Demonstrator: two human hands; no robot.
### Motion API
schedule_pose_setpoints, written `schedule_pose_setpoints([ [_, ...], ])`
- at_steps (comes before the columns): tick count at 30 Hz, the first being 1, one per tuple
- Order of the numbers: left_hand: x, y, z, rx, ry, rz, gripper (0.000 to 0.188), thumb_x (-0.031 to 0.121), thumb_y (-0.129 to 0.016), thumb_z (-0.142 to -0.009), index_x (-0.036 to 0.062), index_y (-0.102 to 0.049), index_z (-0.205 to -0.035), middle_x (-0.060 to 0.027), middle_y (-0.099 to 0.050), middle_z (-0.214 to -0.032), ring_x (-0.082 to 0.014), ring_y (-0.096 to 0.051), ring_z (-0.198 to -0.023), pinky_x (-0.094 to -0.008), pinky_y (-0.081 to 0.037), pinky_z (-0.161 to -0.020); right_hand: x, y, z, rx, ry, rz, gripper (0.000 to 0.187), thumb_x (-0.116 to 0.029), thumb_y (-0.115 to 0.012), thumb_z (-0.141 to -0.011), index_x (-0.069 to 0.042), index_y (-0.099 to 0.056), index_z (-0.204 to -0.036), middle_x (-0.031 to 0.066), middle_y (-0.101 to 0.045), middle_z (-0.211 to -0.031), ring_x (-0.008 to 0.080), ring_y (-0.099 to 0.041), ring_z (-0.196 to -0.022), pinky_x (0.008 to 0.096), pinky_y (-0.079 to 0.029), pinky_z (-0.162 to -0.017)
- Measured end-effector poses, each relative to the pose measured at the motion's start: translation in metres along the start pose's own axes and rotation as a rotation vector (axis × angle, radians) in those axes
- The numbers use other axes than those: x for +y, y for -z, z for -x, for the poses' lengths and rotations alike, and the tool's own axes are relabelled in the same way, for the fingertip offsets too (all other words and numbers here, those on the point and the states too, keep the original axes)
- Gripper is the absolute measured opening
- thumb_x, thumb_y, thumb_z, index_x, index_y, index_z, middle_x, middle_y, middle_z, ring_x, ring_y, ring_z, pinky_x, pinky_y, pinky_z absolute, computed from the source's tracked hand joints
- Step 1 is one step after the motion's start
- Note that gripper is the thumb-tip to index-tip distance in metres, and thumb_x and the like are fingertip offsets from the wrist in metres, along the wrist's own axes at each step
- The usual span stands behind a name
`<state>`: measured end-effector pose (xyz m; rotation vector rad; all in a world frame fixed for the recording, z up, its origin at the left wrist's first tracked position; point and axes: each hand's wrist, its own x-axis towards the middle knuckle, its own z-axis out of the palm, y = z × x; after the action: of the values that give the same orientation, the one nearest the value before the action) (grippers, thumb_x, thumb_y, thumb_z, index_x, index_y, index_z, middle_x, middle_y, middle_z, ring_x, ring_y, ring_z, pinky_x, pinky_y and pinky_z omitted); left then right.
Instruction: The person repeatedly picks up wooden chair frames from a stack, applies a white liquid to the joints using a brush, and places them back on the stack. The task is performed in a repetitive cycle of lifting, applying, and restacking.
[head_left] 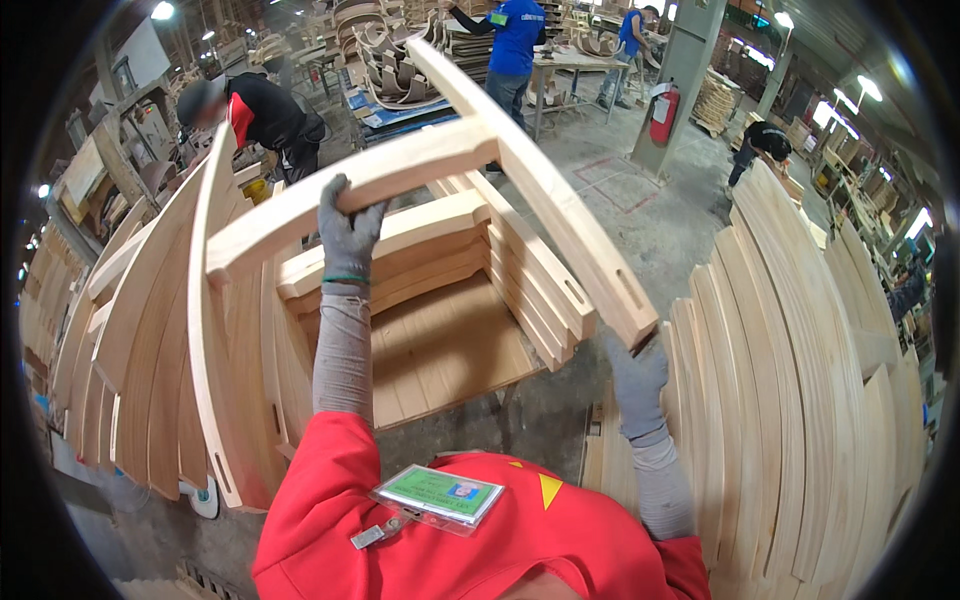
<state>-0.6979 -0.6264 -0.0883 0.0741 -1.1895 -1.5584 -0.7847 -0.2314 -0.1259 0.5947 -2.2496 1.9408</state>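
Note:
I hold a pale wooden chair frame part [500,160] in the air: a long curved rail joined to a cross rail. My left hand [348,228], in a grey glove, grips the cross rail from below. My right hand [634,372], also gloved, holds the near end of the long curved rail, which has slots cut in it. Below the held piece lies a stack of similar joined frames [470,265] on a wooden platform [440,355].
Curved wooden rails stand stacked on edge at the left [160,340] and at the right [800,400]. Other people work at the back: one in black [265,115], one in blue [515,45]. A red fire extinguisher [663,113] hangs on a pillar.

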Motion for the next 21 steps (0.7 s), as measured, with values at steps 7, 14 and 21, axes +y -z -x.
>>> schedule_pose_setpoints([
  [7, -0.079, 0.036, -0.01, 0.339, 0.683, 0.8, 0.04, 0.014, -0.065, -0.08, 0.0016, -0.043, -0.112, -0.0179, -0.045, -0.119, -0.0392, -0.044, -0.115, -0.0623, -0.035, -0.098, 0.053, -0.043, -0.025, -0.055, -0.081, -0.003, 0.049, -0.022, -0.074, -0.075, 0.008, -0.051, -0.107, 0.0164, -0.06, -0.098, 0.0213, -0.057, -0.088, 0.0338, -0.046, -0.078],
  [14, -0.098, 0.066, -0.006, 0.385, 0.911, 0.786, 0.047, 0.021, -0.071, -0.077, 0.0034, -0.047, -0.114, -0.0164, -0.045, -0.118, -0.0357, -0.048, -0.113, -0.0544, -0.043, -0.097, 0.092, -0.059, -0.022, -0.049, -0.2, 0.062, 0.066, -0.027, -0.078, -0.069, 0.007, -0.049, -0.116, 0.0181, -0.057, -0.108, 0.0241, -0.057, -0.095, 0.0339, -0.046, -0.081],
  [21, -0.103, 0.085, -0.014, 0.146, 0.624, 0.51, 0.046, 0.012, -0.069, -0.08, 0.0, -0.044, -0.117, -0.0139, -0.049, -0.116, -0.0249, -0.049, -0.109, -0.0452, -0.043, -0.099, 0.155, -0.076, -0.001, -0.114, -0.104, 0.582, 0.042, -0.03, -0.064, -0.081, -0.013, -0.057, -0.119, 0.0155, -0.059, -0.095, 0.031, -0.058, -0.083, 0.0386, -0.046, -0.076],
])
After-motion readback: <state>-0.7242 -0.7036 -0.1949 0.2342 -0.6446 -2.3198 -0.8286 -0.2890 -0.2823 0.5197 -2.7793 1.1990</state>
